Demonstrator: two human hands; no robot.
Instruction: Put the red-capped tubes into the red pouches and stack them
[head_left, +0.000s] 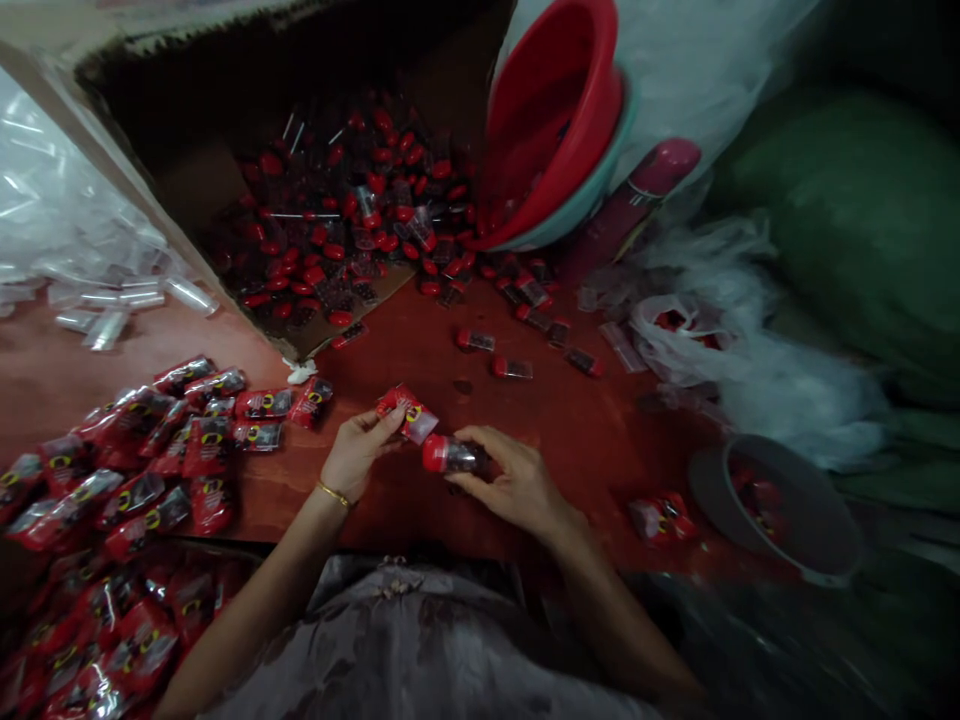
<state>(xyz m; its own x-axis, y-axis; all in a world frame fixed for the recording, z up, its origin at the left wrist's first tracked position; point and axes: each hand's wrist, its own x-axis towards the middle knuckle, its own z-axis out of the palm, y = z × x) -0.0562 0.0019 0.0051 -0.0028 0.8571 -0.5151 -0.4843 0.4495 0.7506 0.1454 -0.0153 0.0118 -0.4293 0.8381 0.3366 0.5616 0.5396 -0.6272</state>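
My left hand, with a gold bracelet at the wrist, pinches a small red printed packet with a clear part. My right hand holds a clear tube of dark contents by its far end. The tube's red cap points left, close to the lower edge of the packet; whether the two touch is hard to tell. Beyond my hands, a few red-capped tubes lie loose on the red table.
An open cardboard box spills red-capped tubes. Filled red packets lie at left, empty clear tubes behind them. Red basin, pink bottle, plastic bags and a grey bowl stand at right.
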